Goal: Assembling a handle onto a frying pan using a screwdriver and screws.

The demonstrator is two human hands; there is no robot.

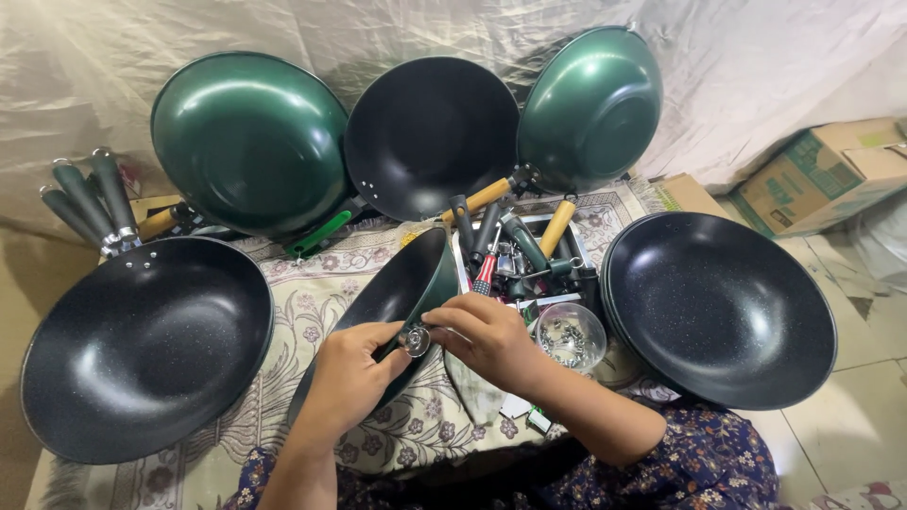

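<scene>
hands (pixel 420 354) gripping glossy green round wok (pixel 402 293)

There is a single view, taken from the person's head and looking steeply down and forward over their own forearms. It sits close: the left hand (pixel 354 364) and right hand (pixel 487 335) fill the lower middle of the frame. The wide lens bends the edges, taking in the patterned mat (pixel 312 293) below and the draped plastic sheet (pixel 746 66) along the top.
</scene>
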